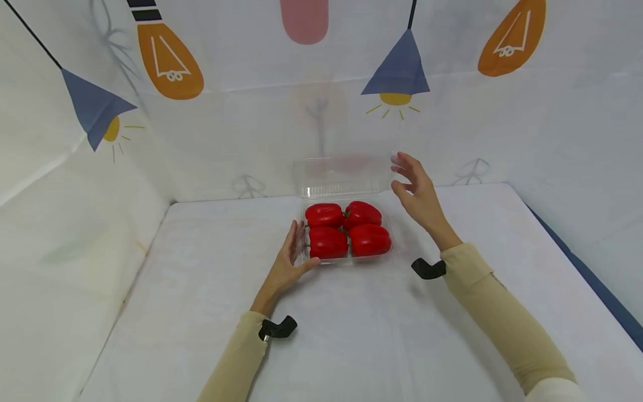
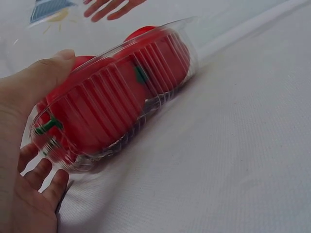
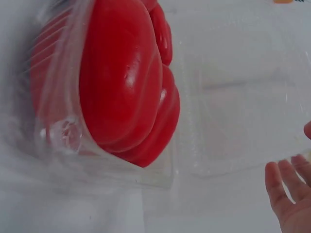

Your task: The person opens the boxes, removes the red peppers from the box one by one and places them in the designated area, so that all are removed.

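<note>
Several red bell peppers (image 1: 370,240) with green stems lie in a clear plastic clamshell box (image 1: 344,261) on the table. Its clear lid (image 1: 346,173) stands raised at the back, hinged along the far side. My left hand (image 1: 285,268) grips the box at its left end, thumb over the near rim and fingers along the side. In the left wrist view the thumb lies across the top by a pepper (image 2: 104,107), fingers low at the corner. My right hand (image 1: 417,192) is at the lid's right edge, fingers loosely bent, fingertips (image 3: 272,170) right at that edge.
A white cloth covers the table (image 1: 201,290). White curtain walls printed with orange bulbs (image 1: 171,61) and blue lamps (image 1: 397,67) rise behind it and at the left. Black bands (image 1: 428,269) sit on both wrists.
</note>
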### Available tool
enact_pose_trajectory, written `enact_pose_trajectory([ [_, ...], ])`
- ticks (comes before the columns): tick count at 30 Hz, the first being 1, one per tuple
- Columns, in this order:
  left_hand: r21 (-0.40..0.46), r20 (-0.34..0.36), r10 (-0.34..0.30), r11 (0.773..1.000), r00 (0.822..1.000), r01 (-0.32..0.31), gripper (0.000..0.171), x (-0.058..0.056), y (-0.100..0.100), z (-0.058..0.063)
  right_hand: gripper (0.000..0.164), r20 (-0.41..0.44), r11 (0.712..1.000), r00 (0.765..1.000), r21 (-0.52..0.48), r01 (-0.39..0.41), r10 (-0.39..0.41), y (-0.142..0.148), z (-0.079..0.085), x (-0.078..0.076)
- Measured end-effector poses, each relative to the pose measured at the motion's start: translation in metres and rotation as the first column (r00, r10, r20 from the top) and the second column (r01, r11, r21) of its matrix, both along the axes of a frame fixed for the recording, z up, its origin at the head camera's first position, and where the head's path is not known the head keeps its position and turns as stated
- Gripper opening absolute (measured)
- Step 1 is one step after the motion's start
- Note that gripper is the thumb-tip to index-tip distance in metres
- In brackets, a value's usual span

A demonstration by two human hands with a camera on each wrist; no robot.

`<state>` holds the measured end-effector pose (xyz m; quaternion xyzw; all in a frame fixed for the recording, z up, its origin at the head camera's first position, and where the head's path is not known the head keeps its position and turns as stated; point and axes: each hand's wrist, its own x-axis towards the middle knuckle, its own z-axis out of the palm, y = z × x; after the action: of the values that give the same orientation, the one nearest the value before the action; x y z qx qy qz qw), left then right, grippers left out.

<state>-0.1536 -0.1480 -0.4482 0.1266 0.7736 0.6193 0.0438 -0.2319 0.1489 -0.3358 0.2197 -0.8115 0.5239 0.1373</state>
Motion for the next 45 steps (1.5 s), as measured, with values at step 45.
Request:
enact_pose_trajectory([
  [45, -0.028, -0.052, 0.196, 0.98, 0.979, -0.198, 0.047, 0.004, 0.002, 0.005, 0.049, 0.26, 0.88, 0.924, 0.316, -0.355, 0.28, 0.021, -0.058, 0.026],
])
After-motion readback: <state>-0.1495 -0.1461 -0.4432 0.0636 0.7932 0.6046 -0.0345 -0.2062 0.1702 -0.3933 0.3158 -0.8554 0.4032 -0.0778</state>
